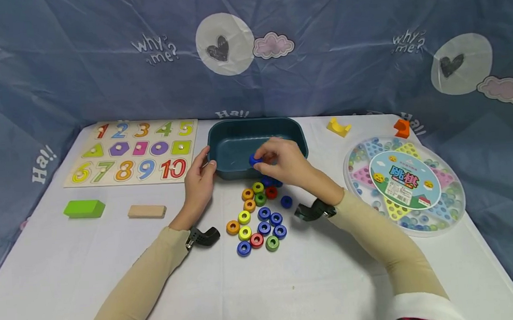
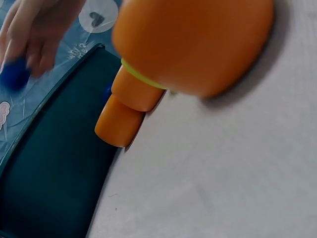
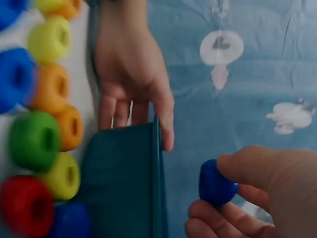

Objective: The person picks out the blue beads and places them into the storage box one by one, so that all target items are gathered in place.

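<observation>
A dark teal rectangular tub (image 1: 222, 171) stands at the back middle of the table. My left hand (image 1: 198, 182) holds its left end, and the right wrist view shows the thumb over the rim with the fingers against the outside wall. Above the tub's front right part, my right hand (image 1: 284, 161) pinches a blue ring bead (image 3: 217, 183) between thumb and fingers. Loose ring beads in blue, yellow, orange, green and red lie in front of the tub, among them a red bead (image 1: 257, 240) and an orange bead (image 1: 233, 227). My right hand hides part of the tub's inside.
At the left lies a number puzzle board (image 1: 151, 141), with a green block (image 1: 84, 209) and a wooden block (image 1: 147, 211) before it. A round marble game box (image 1: 406, 186) lies right. Behind it are a yellow curved block (image 1: 339, 127) and an orange one (image 1: 402, 128).
</observation>
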The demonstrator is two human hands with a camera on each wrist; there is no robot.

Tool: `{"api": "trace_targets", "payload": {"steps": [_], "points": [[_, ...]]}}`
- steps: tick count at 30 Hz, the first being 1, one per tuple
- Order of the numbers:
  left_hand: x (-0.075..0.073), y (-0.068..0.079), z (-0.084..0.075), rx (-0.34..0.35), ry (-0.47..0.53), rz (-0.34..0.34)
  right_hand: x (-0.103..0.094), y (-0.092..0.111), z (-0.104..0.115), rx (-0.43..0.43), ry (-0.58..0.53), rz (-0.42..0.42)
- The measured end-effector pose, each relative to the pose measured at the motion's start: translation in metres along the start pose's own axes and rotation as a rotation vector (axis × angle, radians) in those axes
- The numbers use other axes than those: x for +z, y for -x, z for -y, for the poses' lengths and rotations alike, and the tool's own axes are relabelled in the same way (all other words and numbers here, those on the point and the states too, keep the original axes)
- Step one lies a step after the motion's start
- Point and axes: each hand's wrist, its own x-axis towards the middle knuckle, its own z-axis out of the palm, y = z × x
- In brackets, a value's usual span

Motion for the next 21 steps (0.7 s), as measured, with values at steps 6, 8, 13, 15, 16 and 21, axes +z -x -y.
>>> {"api": "trace_targets", "payload": {"steps": [6, 8, 13, 15, 16, 21], "points": [[0.001, 0.001, -0.002, -0.003, -0.024, -0.017, 0.031, -0.055, -0.005, 0.117, 0.042, 0.187], [0.001, 0.001, 0.0, -0.002, -0.031, -0.024, 0.042, -0.068, -0.007, 0.144, 0.051, 0.252], [0.002, -0.006, 0.017, 0.019, -0.014, -0.041, 0.064, -0.085, -0.009, 0.171, 0.105, 0.366], [0.002, -0.01, 0.027, 0.026, -0.007, -0.049, 0.07, -0.089, -0.008, 0.168, 0.115, 0.396], [0.003, -0.011, 0.032, 0.029, -0.002, -0.052, 0.072, -0.09, -0.008, 0.165, 0.115, 0.408], [0.004, -0.013, 0.041, 0.044, -0.011, -0.067, 0.077, -0.092, -0.009, 0.162, 0.103, 0.429]]}}
